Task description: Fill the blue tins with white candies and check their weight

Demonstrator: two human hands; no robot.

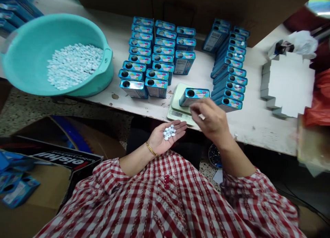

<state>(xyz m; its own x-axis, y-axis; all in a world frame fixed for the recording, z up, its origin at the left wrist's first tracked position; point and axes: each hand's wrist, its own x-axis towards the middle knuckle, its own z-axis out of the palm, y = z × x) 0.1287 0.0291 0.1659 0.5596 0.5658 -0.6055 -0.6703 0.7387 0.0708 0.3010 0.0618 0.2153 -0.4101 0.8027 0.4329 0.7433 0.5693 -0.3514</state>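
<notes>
My left hand (165,136) is palm up with its fingers stretched out, holding a small heap of white candies (169,132) in front of the table edge. Over the front of a pale green kitchen scale (177,102), my right hand (210,117) has its fingers drawn together. A whitish piece, apparently a candy (202,116), shows at those fingers, a little blurred. One blue tin (197,93) with a round dark hole in its top stands upright on the scale, just beyond the right hand. The hand partly covers the tin's front and the scale.
A turquoise tub (107,56) on the left contains many white candies (74,64). Rows of blue tins (139,49) stand behind the scale; another row (234,73) stands to its right, some with candies on top. White cartons (288,83) lie far right. A cardboard box (51,186) sits lower left.
</notes>
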